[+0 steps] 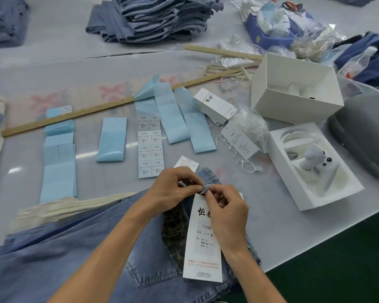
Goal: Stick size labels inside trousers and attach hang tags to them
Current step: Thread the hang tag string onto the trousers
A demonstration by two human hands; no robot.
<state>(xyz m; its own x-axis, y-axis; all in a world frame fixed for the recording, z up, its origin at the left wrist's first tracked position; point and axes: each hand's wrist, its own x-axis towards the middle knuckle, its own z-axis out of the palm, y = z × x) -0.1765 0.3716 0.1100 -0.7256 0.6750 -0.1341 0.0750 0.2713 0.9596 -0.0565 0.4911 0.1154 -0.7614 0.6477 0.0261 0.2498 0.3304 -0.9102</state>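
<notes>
A pair of light blue denim trousers [79, 254] lies across the near table edge, waistband toward the middle. Both hands meet at a belt loop [205, 189] on the waistband. My left hand [173, 189] pinches the denim at the loop. My right hand [225, 213] pinches the loop from the other side, with a thin string at its fingers. A long white hang tag [202, 243] printed 1103# M lies on the trousers below the loop, partly under my right hand. A sheet of white size labels [150, 147] lies just beyond my hands.
Blue label backing strips [59, 162] lie left and centre, crossed by a wooden ruler [74, 115]. A stack of hang tags [214, 106], a bag of strings [251, 125] and two open white boxes [293, 88] stand on the right. Folded jeans [160, 16] are piled at the back.
</notes>
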